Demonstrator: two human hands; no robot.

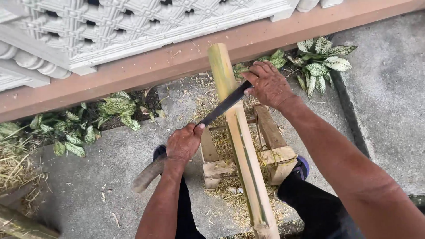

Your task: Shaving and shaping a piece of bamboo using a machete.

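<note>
A long greenish-yellow bamboo pole (239, 146) leans over a small wooden stand (274, 155), running from the bottom middle up toward the wall. A dark long knife blade (223, 107) lies across the pole. My left hand (183, 142) is closed on the knife near its wooden handle (148, 174). My right hand (267, 84) grips the far end of the blade, just right of the pole. My dark-trousered legs (318, 208) stand on either side of the stand.
Bamboo shavings (230, 194) litter the concrete ground under the stand. Spotted leafy plants (321, 62) (117, 108) grow along a brown ledge (133, 73) below a white ornamental lattice wall (133, 22). Dry grass (13, 168) lies at the left.
</note>
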